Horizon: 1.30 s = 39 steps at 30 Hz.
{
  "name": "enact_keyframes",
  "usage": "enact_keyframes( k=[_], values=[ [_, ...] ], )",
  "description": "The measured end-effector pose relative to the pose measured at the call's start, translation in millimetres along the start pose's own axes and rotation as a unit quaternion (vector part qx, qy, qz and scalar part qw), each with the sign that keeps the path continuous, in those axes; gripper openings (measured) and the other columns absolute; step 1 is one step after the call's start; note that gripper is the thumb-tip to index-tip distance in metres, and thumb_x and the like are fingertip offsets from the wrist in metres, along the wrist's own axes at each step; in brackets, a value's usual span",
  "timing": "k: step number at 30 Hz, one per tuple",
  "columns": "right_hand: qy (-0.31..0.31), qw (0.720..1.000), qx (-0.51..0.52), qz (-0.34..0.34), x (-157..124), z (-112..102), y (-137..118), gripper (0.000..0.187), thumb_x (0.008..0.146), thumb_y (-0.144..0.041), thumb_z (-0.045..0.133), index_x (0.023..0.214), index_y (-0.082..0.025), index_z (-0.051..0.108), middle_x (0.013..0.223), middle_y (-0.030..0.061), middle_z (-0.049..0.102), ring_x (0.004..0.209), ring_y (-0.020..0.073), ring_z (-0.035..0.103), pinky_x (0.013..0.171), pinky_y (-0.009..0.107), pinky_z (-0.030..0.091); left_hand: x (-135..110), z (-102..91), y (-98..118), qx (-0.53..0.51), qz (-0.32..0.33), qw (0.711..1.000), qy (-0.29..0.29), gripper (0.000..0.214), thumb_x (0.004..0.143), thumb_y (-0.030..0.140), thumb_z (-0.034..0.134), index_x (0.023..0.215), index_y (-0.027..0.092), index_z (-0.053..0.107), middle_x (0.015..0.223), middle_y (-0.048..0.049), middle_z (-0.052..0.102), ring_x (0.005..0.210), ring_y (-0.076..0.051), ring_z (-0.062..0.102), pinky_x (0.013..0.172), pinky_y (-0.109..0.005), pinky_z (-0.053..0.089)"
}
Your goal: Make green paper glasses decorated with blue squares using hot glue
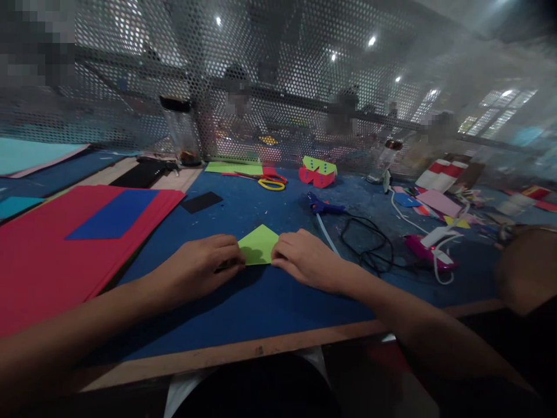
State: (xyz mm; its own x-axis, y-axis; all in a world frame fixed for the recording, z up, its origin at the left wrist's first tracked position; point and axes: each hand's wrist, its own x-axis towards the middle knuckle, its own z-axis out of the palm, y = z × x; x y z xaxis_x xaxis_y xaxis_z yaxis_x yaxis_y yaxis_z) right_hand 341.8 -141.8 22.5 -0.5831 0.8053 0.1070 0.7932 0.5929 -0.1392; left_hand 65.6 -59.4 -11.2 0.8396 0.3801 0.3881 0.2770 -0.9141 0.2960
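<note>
A red paper stack bears a blue sheet; behind, an upright clear jar holds some small bits at its bottom, too dim to name; the left hand keeps its fingers pressed together on the green paper — a folded piece lying flat on the table, point away from the person, base running left to right between the hands, both equally near; the right hand presses its closed fingers on the other corner; farther right a second jar leans — contents unclear.
</note>
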Motion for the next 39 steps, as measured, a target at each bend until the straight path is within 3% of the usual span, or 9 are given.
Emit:
enact_keyframes(
  k=[12,21,26,39],
  values=[
    [-0.024,0.994,0.073,0.074,3.7,-4.4,3.3,0.015,0.11,-0.029,0.068,0.102,-0.017,0.071,0.106,0.0055,0.077,0.098,0.0205,0.068,0.089,0.034,0.039,5.7,-1.6,-6.8,-0.087,-0.111,0.99,-0.02,0.021,0.101,0.037,0.069,0.091,0.022,0.08,0.084,-0.0031,0.078,0.075,-0.019,0.071,0.068,-0.028,0.049],
    [-0.032,0.983,0.122,0.132,4.6,-10.2,11.1,0.015,0.104,-0.029,0.076,0.095,-0.017,0.076,0.098,0.0039,0.078,0.09,0.018,0.068,0.077,0.028,0.04,11.0,-13.1,-11.0,-0.119,-0.235,0.963,-0.065,0.026,0.092,0.048,0.073,0.089,0.023,0.081,0.079,-0.0034,0.08,0.073,-0.024,0.072,0.066,-0.032,0.047],
    [-0.044,0.975,0.142,0.165,3.5,-12.1,14.4,0.017,0.101,-0.031,0.079,0.091,-0.018,0.075,0.093,0.0021,0.076,0.081,0.0155,0.066,0.07,0.026,0.037,11.8,-13.7,-12.1,-0.1,-0.237,0.964,-0.066,0.028,0.09,0.051,0.073,0.086,0.024,0.079,0.073,-0.0006,0.077,0.067,-0.021,0.069,0.062,-0.029,0.044],
    [-0.046,0.975,0.127,0.176,3.1,-10.0,19.0,0.02,0.1,-0.035,0.08,0.09,-0.019,0.073,0.091,0.0018,0.077,0.08,0.0162,0.067,0.067,0.028,0.035,11.4,-13.5,-14.3,-0.083,-0.268,0.957,-0.074,0.029,0.089,0.054,0.074,0.085,0.025,0.078,0.071,-0.0014,0.076,0.066,-0.022,0.069,0.059,-0.028,0.042]
  ],
)
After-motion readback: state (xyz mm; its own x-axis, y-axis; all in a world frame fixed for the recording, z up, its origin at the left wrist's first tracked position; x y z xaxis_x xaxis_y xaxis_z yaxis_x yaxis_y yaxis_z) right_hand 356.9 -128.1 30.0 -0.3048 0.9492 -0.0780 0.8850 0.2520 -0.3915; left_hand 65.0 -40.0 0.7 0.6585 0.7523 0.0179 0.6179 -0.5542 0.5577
